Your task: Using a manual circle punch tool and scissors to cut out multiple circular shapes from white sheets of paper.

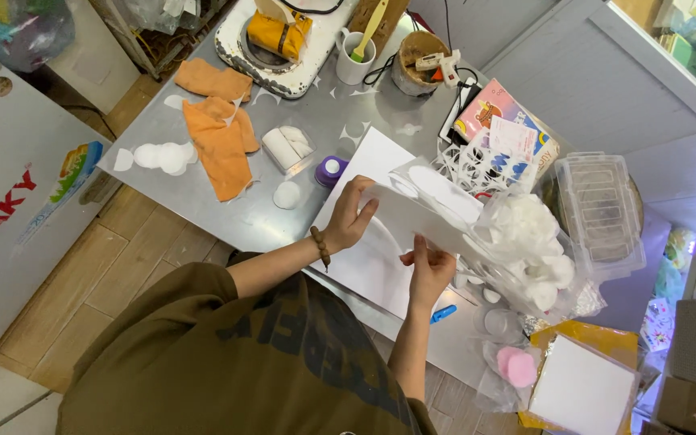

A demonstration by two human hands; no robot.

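My left hand (352,216) pinching the white foam sheet (437,209) at its near-left edge, my right hand (428,270) gripping its near edge, sheet held above the steel table (324,105), white board (368,258) beneath

We see both our forearms reaching forward from the olive sleeves, elbows bent and wrists close together. Our left hand (352,216) is raised with the palm turned inward, fingers curled and pinched shut at the tips, a beaded band at the wrist. Our right hand (428,270) sits just beside it, slightly lower, thumb and fingers pressed together.
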